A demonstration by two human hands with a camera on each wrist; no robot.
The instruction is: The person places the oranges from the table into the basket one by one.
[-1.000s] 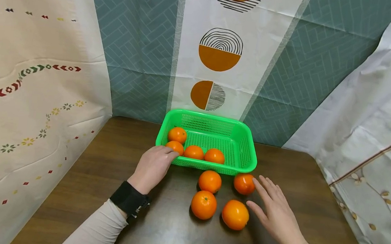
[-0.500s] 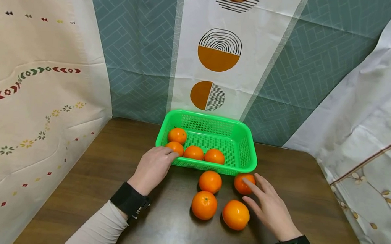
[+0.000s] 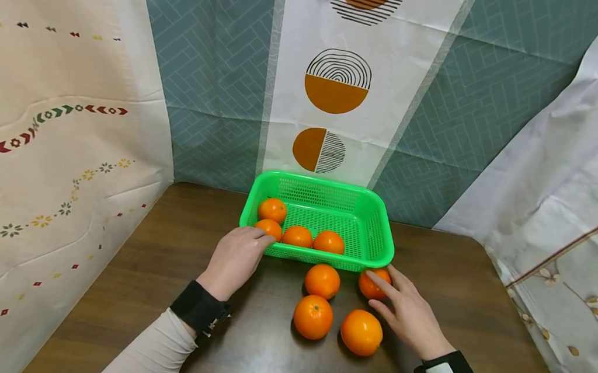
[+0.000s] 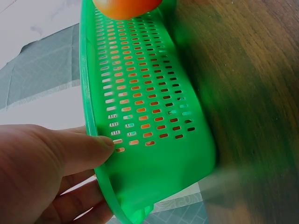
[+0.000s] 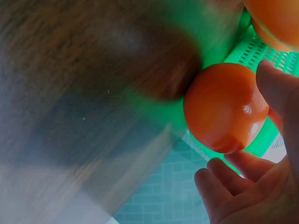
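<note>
My left hand holds the near left rim of the green plastic basket. In the left wrist view the thumb lies on the rim's one side and the fingers on the other. Around a glossy orange beside the basket's near right corner, my right hand has its fingers spread. One finger crosses in front of that orange in the head view; the thumb is by its side. The orange rests on the table. Whether the right hand presses it firmly, I cannot tell.
Several oranges lie along the left and near sides inside the basket. On the brown table in front sit three more: one orange near the basket, another orange nearer, and an orange by the right thumb. Patterned cloth hangs behind.
My right hand has moved left, and its fingers have come to the orange at the basket's right corner. The left hand stays on the basket rim.
</note>
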